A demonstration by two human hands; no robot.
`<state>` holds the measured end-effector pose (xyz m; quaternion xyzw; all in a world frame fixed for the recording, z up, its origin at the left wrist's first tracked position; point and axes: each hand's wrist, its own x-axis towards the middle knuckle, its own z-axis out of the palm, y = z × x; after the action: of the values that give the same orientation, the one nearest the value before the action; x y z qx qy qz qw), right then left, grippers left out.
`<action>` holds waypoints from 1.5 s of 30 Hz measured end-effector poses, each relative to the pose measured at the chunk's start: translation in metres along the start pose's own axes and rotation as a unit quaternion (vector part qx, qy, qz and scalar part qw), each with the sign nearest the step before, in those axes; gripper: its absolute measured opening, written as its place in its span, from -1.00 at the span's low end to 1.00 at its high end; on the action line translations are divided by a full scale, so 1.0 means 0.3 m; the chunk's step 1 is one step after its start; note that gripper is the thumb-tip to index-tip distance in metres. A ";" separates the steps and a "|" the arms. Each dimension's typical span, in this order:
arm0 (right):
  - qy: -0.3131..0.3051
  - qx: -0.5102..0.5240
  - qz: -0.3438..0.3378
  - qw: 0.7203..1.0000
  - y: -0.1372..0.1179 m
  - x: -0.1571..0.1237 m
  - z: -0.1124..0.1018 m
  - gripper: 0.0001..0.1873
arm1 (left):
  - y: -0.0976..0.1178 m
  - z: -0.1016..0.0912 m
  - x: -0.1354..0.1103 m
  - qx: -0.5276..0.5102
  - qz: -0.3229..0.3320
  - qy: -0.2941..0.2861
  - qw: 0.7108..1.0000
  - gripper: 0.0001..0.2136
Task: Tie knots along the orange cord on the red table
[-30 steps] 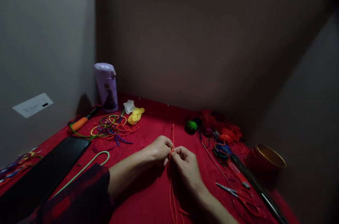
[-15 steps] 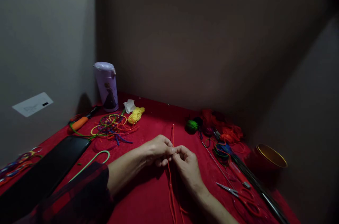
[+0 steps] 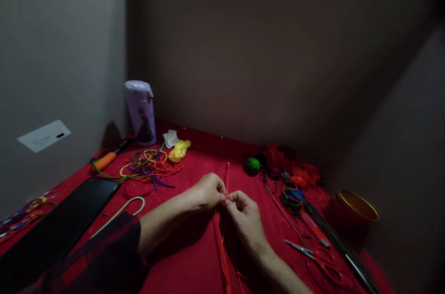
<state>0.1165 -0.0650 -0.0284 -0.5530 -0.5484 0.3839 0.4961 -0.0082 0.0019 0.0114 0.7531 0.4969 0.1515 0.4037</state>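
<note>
A thin red-orange cord (image 3: 222, 250) runs down the middle of the red-covered table, its upper end reaching a small pin-like point (image 3: 228, 164). My left hand (image 3: 210, 190) pinches the cord from the left, fingers curled, the wrist in a dark plaid sleeve. Close against it, my right hand (image 3: 245, 215) pinches the cord from the right between thumb and index finger. Between the fingertips shows a small part of the cord that looks knotted. Loose strands hang below both hands toward the near edge.
Left: a black phone-like slab (image 3: 69, 224), tangled coloured cords (image 3: 149, 164), an orange-handled tool (image 3: 105, 161), yellow yarn (image 3: 180, 150), a purple bottle (image 3: 141, 113). Right: a green yarn ball (image 3: 252, 166), red yarn (image 3: 304, 175), scissors (image 3: 325, 264), a red cutter (image 3: 314, 229), a gold-rimmed cup (image 3: 354, 213).
My left hand has shifted slightly up and left, its fingertips drawing a little away from the right ones. The strands below have swung left. My right hand stays almost in place.
</note>
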 end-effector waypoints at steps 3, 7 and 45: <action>0.003 -0.008 0.003 1.000 -0.004 -0.001 0.000 -0.78 | 0.014 -0.008 -0.015 0.043 0.005 0.011 0.999 -0.85; 0.002 -0.016 -0.005 1.000 -0.008 -0.001 0.000 -0.77 | 0.027 -0.004 -0.026 0.036 -0.006 0.007 0.999 -0.84; -0.004 -0.042 -0.021 0.999 0.015 0.000 0.000 -0.79 | 0.005 0.007 0.008 -0.015 0.008 -0.022 1.000 -0.84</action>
<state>0.1177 -0.0644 -0.0326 -0.5600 -0.5780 0.3520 0.4779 -0.0047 0.0028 0.0107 0.7544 0.4791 0.1453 0.4246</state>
